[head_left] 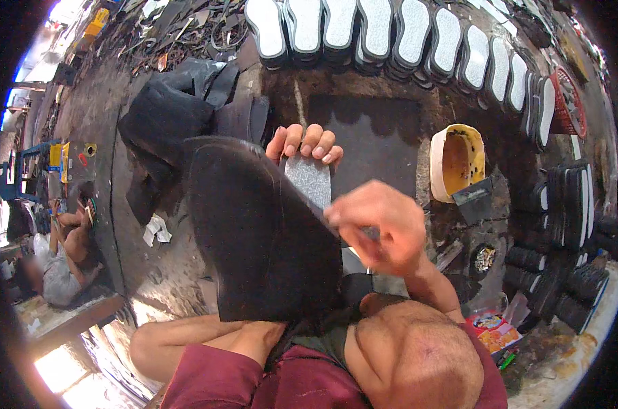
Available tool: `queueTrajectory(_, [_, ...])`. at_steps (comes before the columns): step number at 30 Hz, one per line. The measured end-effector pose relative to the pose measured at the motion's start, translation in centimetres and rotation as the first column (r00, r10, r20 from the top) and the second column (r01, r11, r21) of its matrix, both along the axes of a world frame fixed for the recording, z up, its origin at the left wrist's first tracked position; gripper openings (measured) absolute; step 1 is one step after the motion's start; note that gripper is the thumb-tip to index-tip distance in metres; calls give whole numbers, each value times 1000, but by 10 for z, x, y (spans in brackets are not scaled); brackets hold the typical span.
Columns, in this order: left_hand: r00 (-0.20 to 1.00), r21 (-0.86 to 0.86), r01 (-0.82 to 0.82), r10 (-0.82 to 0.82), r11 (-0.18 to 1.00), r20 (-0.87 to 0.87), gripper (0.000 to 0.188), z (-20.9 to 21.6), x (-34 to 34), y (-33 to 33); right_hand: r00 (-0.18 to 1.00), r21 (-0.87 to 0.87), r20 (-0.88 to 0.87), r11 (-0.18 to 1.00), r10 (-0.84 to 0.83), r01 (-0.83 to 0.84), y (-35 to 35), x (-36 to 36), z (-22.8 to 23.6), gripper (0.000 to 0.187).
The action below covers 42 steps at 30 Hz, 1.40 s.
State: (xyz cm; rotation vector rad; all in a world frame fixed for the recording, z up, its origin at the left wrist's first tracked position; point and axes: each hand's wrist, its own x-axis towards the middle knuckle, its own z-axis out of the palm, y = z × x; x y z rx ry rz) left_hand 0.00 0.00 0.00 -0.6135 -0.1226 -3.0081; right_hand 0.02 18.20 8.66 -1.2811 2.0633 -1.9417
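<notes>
A large black sheet (pixel 254 225), rubber- or foam-like with one rounded end, stands tilted over my lap. Behind it, my left hand (pixel 309 143) curls its fingers over the top of a speckled grey sole-shaped piece (pixel 307 178); the sheet covers the rest of this hand and its arm. My right hand (pixel 383 225) is closed, thumb and fingertips pinching at the sheet's right edge beside the grey piece. Anything small inside its fingers is hidden.
Stacks of grey-topped soles (pixel 376 31) curve along the far side and down the right. Right of my hands stands a yellowish tub (pixel 437 167); farther off, a red basket (pixel 567 102). Black sheet scraps (pixel 166 112) lie left. Another person (pixel 63 273) sits at far left.
</notes>
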Motion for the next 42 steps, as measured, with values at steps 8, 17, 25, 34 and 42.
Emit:
queueTrajectory(8, [985, -41, 83, -89, 996, -148, 35, 26, -5, 12, 950, -80, 281, 983, -139, 167, -1, 20, -1, 40])
queueTrajectory(17, [972, -99, -70, 46, 993, -232, 24, 11, -15, -7, 760, 116, 580, 953, -293, 279, -11, 19, -3, 74])
queueTrajectory(25, [619, -874, -171, 740, 455, 264, 58, 47, 20, -56, 647, 96, 749, 990, -143, 107, -7, -6, -27, 95])
queueTrajectory(34, [727, -967, 231, 641, 108, 246, 39, 55, 72, -20, 874, 388, 475, 916, -104, -102, 8, -18, -34, 49])
queueTrajectory(42, [448, -947, 246, 842, 206, 300, 31, 31, 101, -39, 942, 421, -128, 843, -310, 334, 5, -9, -44, 35])
